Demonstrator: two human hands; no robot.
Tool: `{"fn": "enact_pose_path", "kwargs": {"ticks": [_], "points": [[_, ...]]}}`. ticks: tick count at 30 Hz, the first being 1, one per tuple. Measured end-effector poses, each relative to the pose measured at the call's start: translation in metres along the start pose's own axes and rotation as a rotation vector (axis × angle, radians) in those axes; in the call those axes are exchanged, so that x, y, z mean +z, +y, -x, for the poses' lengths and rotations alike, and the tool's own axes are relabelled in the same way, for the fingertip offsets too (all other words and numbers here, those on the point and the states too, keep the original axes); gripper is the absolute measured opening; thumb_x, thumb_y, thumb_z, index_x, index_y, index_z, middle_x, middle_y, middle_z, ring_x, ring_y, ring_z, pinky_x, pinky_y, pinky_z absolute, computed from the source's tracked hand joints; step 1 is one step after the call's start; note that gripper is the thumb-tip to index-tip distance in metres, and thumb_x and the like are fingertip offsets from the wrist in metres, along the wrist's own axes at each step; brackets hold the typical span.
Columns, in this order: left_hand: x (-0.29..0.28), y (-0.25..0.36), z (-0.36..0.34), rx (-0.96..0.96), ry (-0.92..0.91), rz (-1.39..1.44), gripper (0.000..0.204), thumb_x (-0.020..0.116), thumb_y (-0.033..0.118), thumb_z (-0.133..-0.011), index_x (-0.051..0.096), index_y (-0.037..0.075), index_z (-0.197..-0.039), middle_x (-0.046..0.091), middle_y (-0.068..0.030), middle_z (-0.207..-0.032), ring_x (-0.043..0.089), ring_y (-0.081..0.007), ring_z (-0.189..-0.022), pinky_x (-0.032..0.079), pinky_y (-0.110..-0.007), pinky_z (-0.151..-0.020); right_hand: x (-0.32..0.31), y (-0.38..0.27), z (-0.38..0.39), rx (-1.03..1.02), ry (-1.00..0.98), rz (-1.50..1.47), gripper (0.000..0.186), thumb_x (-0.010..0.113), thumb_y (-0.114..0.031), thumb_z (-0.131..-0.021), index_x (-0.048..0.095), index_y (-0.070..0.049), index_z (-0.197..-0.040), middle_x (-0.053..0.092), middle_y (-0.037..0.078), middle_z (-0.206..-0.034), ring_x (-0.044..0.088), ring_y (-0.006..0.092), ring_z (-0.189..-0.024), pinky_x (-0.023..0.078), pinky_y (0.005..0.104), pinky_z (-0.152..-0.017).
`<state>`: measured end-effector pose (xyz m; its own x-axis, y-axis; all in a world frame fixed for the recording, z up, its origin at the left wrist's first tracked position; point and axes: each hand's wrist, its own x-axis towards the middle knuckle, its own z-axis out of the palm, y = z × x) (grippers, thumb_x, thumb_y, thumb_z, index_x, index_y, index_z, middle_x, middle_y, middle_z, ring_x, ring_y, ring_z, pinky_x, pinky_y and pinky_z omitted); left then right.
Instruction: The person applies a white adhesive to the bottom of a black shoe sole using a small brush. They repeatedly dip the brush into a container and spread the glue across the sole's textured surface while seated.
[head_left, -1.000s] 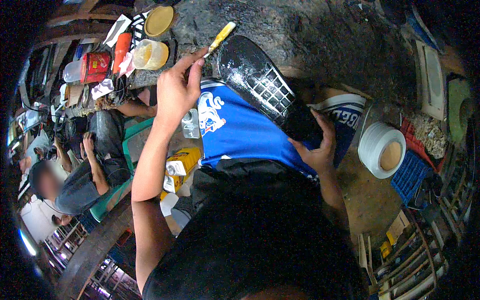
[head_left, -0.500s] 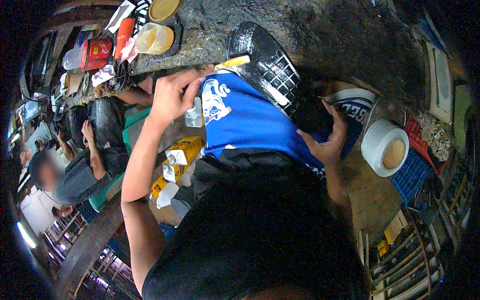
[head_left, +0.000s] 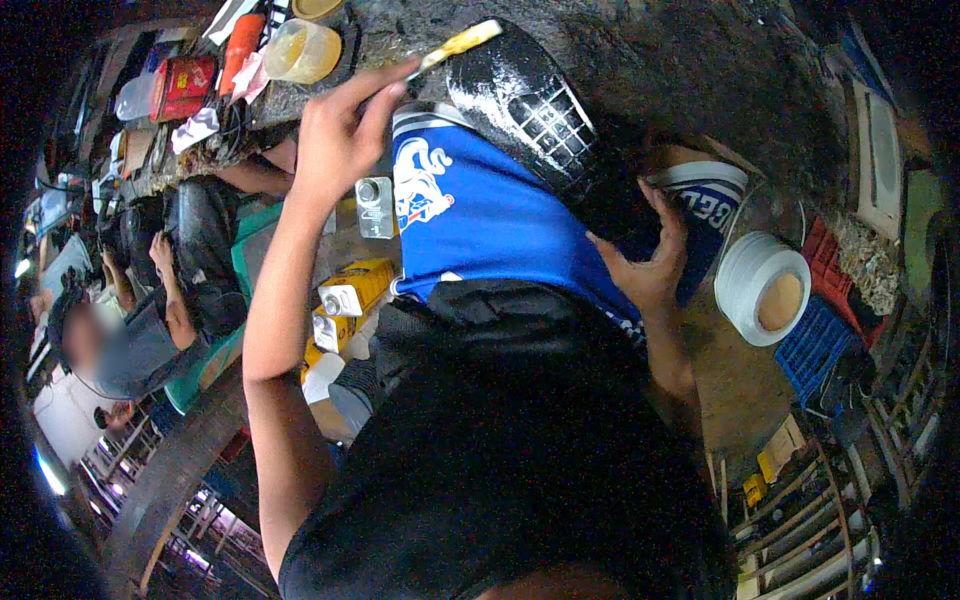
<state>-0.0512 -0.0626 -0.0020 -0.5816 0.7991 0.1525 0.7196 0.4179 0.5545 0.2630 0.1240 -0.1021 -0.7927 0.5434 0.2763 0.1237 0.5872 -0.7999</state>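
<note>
Between the thumb and fingers of my left hand (head_left: pixel 345 130) is a small brush (head_left: pixel 462 43) with a pale yellow, flat end, held above the upper left of a black shoe sole (head_left: pixel 515 95). The sole has a rounded end, a grid pattern and wet-looking white streaks. It lies slanted over my lap, on blue shorts (head_left: pixel 500 220) with white print. My right hand (head_left: pixel 655 260) curls round the dark lower end of the sole, thumb and fingers on either side; deep shadow hides most of that grip.
A plastic tub of yellowish stuff (head_left: pixel 302 52), a red container (head_left: pixel 184 88) and an orange cylinder (head_left: pixel 241 50) stand on the worn bench at upper left. Yellow cartons (head_left: pixel 358 285) are by my left leg. A white roll (head_left: pixel 765 290) and blue crate (head_left: pixel 820 345) lie right. Another person (head_left: pixel 140 310) sits left.
My left hand has moved the brush up, from beside the sole's left edge to above its rounded end. White streaks now show wider across the sole. My right hand stays nearly in place.
</note>
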Motion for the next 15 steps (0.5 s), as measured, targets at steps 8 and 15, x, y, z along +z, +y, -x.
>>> {"fn": "enact_pose_path", "kwargs": {"ticks": [8,15], "points": [[0.009,-0.005,0.035,0.089,-0.145,-0.100,0.028,0.062,0.011,-0.095,0.074,0.015,-0.120,0.072,-0.0149,-0.092,0.072,-0.0325,-0.077,0.056,-0.039,-0.067,0.005,0.005,0.006,0.009,0.074,-0.073,0.087,0.095,-0.024,-0.066,0.051,-0.003,-0.137,0.061,0.021,-0.135,0.059,0.0352,-0.126,0.042,0.0463,-0.110],[0.043,0.049,0.098,-0.142,-0.154,0.141,0.025,0.062,0.008,-0.093,0.074,0.008,-0.115,0.075,-0.0139,-0.104,0.074,-0.0292,-0.083,0.059,-0.036,-0.074,0.009,0.008,0.009,0.023,0.093,-0.164,0.095,0.097,-0.024,-0.064,0.046,-0.003,-0.140,0.061,0.020,-0.136,0.058,0.0321,-0.128,0.040,0.0452,-0.113]]}}
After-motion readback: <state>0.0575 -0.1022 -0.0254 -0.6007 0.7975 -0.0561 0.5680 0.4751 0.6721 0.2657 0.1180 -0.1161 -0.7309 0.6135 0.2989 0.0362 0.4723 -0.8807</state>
